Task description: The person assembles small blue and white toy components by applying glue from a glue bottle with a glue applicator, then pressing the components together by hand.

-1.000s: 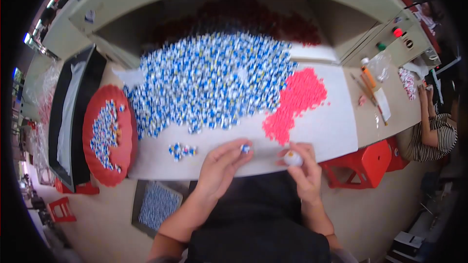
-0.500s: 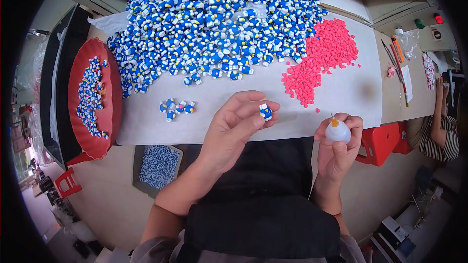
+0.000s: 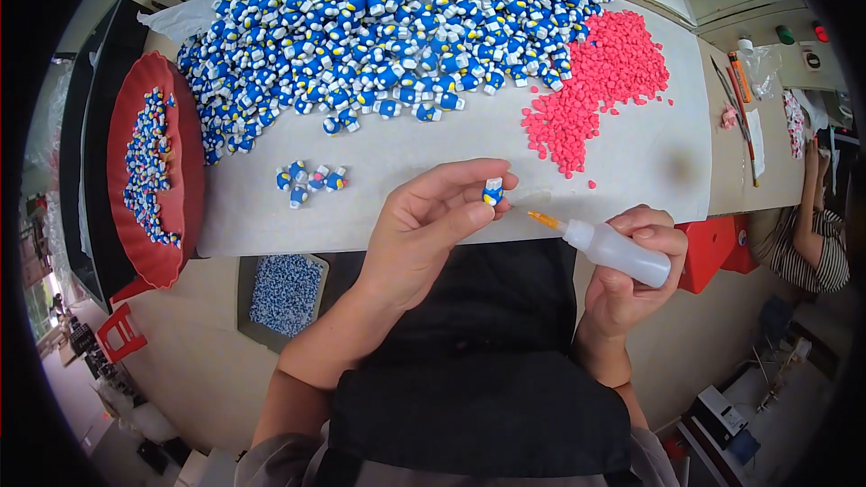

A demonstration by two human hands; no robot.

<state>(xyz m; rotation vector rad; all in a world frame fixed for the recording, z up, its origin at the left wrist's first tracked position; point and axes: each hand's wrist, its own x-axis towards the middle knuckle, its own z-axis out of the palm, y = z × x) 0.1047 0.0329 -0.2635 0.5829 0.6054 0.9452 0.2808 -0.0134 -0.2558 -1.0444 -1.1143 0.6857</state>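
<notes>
Between the thumb and fingers of my left hand point(image 3: 424, 221) is a small blue, white and yellow figurine point(image 3: 492, 191), held above the table's front edge. My right hand point(image 3: 639, 271) grips a squeeze bottle point(image 3: 622, 254), whitish and translucent with a narrow orange tip. That tip points left toward the figurine, with a small gap between them. On the white paper point(image 3: 397, 149), left of my left hand, lies a little group of figurines point(image 3: 309, 180); pink pieces show on some of them. A heap of small pink pieces point(image 3: 577, 117) lies beyond my hands.
A huge pile of figurines point(image 3: 388, 27) covers the table's far side. At left stands a red scalloped tray point(image 3: 188, 189) with more figurines. A grey bin point(image 3: 287, 296) sits below. Brushes point(image 3: 741, 117) lie at right, near a co-worker in a striped top point(image 3: 807, 257).
My right hand has tipped the bottle from pointing away to pointing left at the figurine. The figurine has turned a little in my left fingers. The whole view has shifted slightly.
</notes>
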